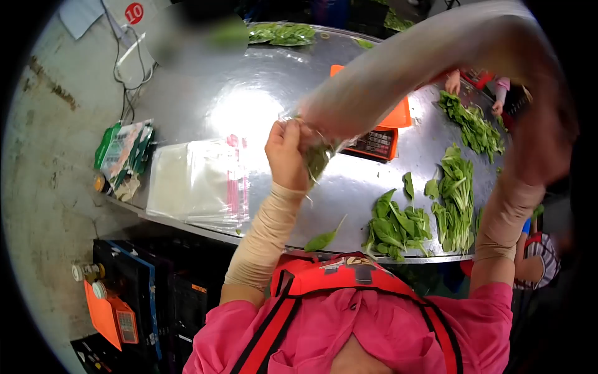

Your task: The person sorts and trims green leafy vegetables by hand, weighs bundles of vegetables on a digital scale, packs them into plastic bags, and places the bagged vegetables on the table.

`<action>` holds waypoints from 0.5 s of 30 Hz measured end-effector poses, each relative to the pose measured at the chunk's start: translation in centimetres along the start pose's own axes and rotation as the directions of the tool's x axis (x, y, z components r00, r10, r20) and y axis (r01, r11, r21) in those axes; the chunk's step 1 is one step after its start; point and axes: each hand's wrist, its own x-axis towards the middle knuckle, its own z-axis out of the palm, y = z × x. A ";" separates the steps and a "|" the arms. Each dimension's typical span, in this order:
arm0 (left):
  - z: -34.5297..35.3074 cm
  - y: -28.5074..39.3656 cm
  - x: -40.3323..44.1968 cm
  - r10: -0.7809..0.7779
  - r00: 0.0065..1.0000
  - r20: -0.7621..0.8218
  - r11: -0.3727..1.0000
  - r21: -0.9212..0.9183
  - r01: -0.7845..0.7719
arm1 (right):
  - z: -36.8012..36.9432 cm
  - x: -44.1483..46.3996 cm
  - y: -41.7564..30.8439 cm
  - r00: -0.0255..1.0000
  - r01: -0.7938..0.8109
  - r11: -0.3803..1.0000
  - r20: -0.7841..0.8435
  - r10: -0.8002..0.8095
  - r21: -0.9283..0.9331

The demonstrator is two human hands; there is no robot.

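My left hand (pixel 286 153) is closed, pinching the gathered end of a clear plastic bag with green leaves (pixel 317 159) showing in it. A long pale band (pixel 411 62), smeared by motion, sweeps from beside this hand to the upper right; I cannot make out what it is. On the right, my right hand (pixel 541 131) is badly blurred and its fingers do not show. Below my hands, a loose pile of leafy greens (pixel 395 227) and a longer bunch of greens (pixel 456 199) lie on the metal table (pixel 274 212). One single leaf (pixel 324 240) rests near the front edge.
Flat clear bags with pink print (pixel 193 181) are stacked at the left. An orange scale (pixel 380 143) stands behind the hands. Green packets (pixel 121 149) lie at the left edge. Across the table, another person's hands (pixel 453 82) touch more greens (pixel 473 124). Black crates (pixel 180 293) stand below left.
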 end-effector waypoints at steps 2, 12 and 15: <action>-0.4 -0.1 3.1 0.025 0.999 0.029 0.999 -0.040 -0.023 | -3.1 -0.7 -0.3 0.988 -0.071 0.982 -0.151 0.044 -0.175; 4.0 3.7 6.2 0.225 0.947 0.229 0.974 -0.091 -0.209 | 16.7 -29.0 -3.0 0.412 0.199 0.814 0.707 -0.575 0.546; 2.6 1.0 -1.3 0.244 0.963 0.115 0.969 -0.049 -0.240 | 18.9 -35.4 -3.3 0.245 0.120 0.753 0.716 -0.654 0.647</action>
